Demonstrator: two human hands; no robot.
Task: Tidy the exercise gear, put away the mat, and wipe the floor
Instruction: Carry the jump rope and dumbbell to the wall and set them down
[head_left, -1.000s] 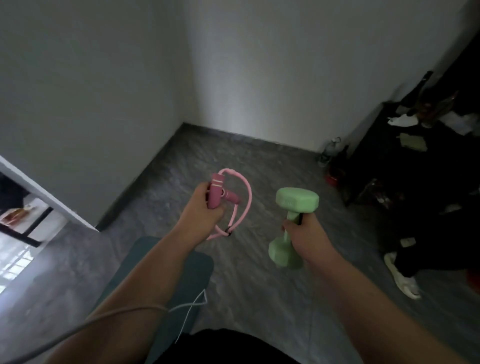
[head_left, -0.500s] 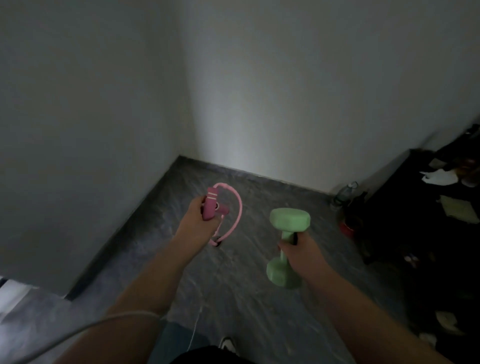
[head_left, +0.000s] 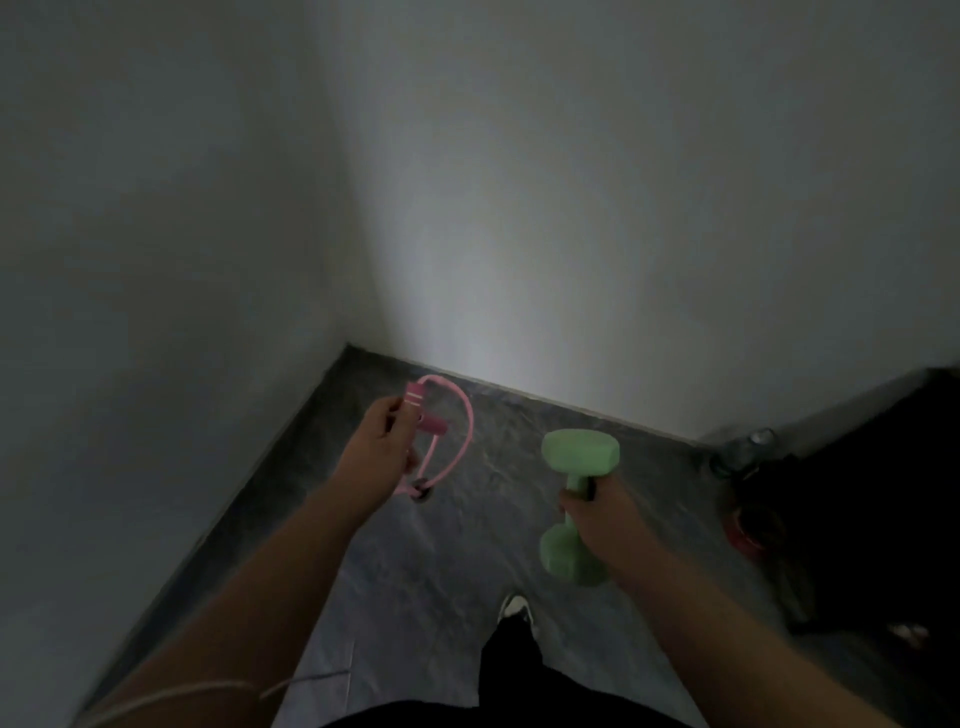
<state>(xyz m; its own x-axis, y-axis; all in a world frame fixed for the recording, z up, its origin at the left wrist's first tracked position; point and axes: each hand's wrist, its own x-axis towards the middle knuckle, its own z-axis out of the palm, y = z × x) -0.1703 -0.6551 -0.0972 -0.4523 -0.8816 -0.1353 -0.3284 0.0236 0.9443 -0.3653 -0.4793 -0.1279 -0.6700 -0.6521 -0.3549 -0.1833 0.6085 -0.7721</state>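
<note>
My left hand (head_left: 376, 452) grips the handles of a pink resistance band (head_left: 462, 415), whose tube loops out to the right of my fingers. My right hand (head_left: 605, 512) is wrapped round the bar of a light green dumbbell (head_left: 579, 452), held upright with one head above my fist and the other below it. Both are carried in the air above the grey floor (head_left: 467, 530), near a corner where two pale walls meet. The exercise mat is out of view.
Dark furniture (head_left: 872, 499) fills the right side, with a plastic bottle (head_left: 743, 452) and a red object (head_left: 748, 530) at its foot by the wall. My shoe (head_left: 514, 608) steps forward at the bottom centre. A thin white cable (head_left: 208, 691) trails over my left forearm.
I have walked closer to the wall corner and the view has tilted up. The teal mat and the doorway on the left have dropped out of view. Both hands keep their holds.
</note>
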